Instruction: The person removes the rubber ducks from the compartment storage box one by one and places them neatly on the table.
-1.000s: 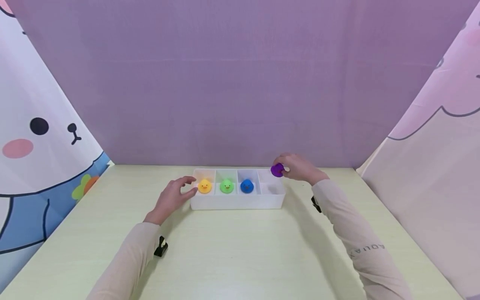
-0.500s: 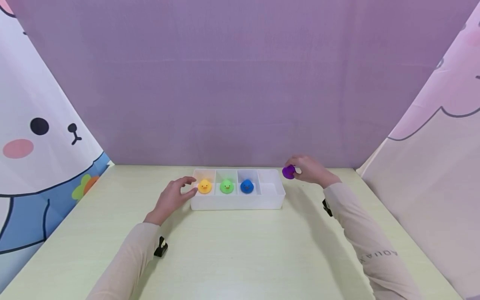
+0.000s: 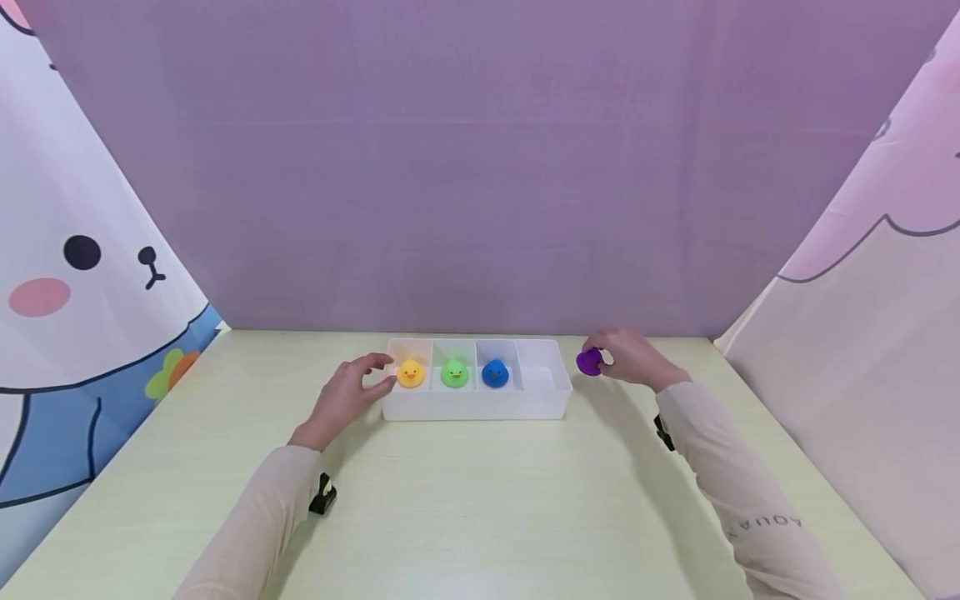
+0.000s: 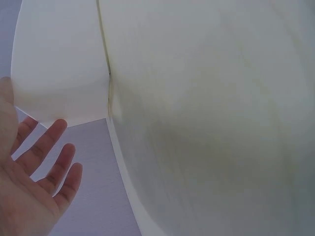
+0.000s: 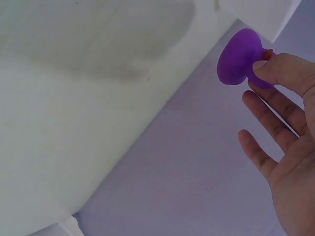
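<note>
A white divided box (image 3: 474, 407) stands at the back of the table. In its compartments, from the left, sit a yellow rubber duck (image 3: 410, 374), a green rubber duck (image 3: 454, 374) and a blue rubber duck (image 3: 495, 374); the rightmost compartment is bare. My left hand (image 3: 345, 396) rests its thumb and fingertips at the box's left end, and the left wrist view shows its fingers spread and nearly straight. Right of the box, my right hand (image 3: 633, 358) pinches a purple rubber duck (image 5: 238, 58) between thumb and index finger, its other fingers extended. An orange-red beak shows beside the thumb.
The pale wooden table (image 3: 465, 500) runs up to a purple cloth backdrop (image 3: 480, 167). Cartoon-printed curtains (image 3: 112, 350) hang along the left and right sides. Both wrists carry a small black camera mount (image 3: 322, 494).
My right hand has carried the purple rubber duck from over the rightmost compartment to the right, past the box's end, and lower. The left hand and the box have stayed in place.
</note>
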Demonstrator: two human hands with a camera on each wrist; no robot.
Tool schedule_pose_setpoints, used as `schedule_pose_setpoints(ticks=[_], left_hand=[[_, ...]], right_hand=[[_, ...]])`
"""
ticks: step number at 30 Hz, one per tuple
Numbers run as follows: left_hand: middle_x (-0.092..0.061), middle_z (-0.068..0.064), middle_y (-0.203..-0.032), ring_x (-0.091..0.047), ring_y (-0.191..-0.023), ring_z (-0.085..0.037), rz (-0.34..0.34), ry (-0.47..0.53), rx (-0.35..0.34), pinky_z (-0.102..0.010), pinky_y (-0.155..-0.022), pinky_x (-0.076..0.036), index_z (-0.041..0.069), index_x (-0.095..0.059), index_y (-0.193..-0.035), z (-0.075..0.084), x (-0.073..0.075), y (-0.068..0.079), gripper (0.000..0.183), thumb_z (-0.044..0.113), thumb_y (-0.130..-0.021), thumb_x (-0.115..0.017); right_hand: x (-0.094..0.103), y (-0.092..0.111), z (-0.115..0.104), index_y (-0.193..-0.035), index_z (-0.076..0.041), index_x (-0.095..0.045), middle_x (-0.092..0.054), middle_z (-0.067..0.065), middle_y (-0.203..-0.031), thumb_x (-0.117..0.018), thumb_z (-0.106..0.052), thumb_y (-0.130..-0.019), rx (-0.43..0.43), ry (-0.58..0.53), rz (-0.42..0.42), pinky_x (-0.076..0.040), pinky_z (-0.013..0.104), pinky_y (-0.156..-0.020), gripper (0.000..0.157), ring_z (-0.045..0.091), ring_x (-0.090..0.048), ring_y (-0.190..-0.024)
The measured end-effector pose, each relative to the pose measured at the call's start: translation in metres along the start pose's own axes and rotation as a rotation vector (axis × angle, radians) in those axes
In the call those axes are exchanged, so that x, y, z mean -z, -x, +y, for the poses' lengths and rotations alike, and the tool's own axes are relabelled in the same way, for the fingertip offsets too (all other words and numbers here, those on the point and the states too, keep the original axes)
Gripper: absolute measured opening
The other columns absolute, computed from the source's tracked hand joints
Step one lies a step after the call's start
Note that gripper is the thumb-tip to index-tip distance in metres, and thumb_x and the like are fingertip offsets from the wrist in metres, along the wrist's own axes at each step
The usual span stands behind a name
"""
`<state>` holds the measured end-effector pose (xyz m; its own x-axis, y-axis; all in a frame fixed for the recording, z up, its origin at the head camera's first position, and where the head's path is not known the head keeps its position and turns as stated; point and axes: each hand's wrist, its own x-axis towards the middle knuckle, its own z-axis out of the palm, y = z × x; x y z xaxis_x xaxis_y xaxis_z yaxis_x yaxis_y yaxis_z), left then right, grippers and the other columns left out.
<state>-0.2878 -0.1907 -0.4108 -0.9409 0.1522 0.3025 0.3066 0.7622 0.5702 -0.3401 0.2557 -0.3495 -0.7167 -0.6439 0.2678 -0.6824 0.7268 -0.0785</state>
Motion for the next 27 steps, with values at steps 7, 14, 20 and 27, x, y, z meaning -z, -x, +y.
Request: schedule_pose_setpoints(ticks=[7,14,20,27], left_hand=[[-0.062,-0.012,-0.115,-0.054,-0.107,-0.035,0.0,0.001,-0.001,-0.052,-0.085,-0.044,0.012,-0.056,-0.121,-0.001,-0.001,-0.001,0.04,0.031,-0.087,-0.06],[-0.062,-0.013,-0.115,-0.055,-0.107,-0.035,0.002,-0.001,-0.003,-0.052,-0.085,-0.044,0.012,-0.056,-0.121,-0.001,-0.001,-0.001,0.039,0.031,-0.087,-0.06],[-0.062,-0.013,-0.115,-0.054,-0.106,-0.035,0.005,0.001,-0.006,-0.051,-0.085,-0.045,0.012,-0.056,-0.121,-0.001,-0.001,0.0,0.039,0.031,-0.087,-0.06],[-0.062,-0.012,-0.114,-0.055,-0.106,-0.034,0.008,0.001,-0.009,-0.051,-0.085,-0.045,0.012,-0.056,-0.12,-0.002,-0.001,0.0,0.039,0.03,-0.087,-0.06]], right_hand=[[-0.011,0.005,0.001,-0.094,-0.004,-0.069,-0.067,0.008,-0.091,-0.07,0.005,-0.07,-0.03,-0.041,-0.036,-0.048,0.039,-0.079,0.026,0.023,-0.06,-0.086],[-0.022,0.009,0.001,-0.096,-0.005,-0.068,-0.067,0.007,-0.095,-0.071,0.001,-0.072,-0.081,-0.058,-0.097,-0.049,0.04,-0.081,0.026,0.024,-0.061,-0.091],[-0.03,0.012,0.0,-0.098,-0.004,-0.067,-0.066,0.008,-0.094,-0.07,0.003,-0.072,-0.08,-0.072,-0.113,-0.049,0.042,-0.081,0.028,0.025,-0.061,-0.09],[-0.035,0.013,0.0,-0.098,-0.005,-0.067,-0.066,0.008,-0.095,-0.071,0.002,-0.071,-0.082,-0.07,-0.114,-0.047,0.043,-0.082,0.028,0.025,-0.061,-0.091]])
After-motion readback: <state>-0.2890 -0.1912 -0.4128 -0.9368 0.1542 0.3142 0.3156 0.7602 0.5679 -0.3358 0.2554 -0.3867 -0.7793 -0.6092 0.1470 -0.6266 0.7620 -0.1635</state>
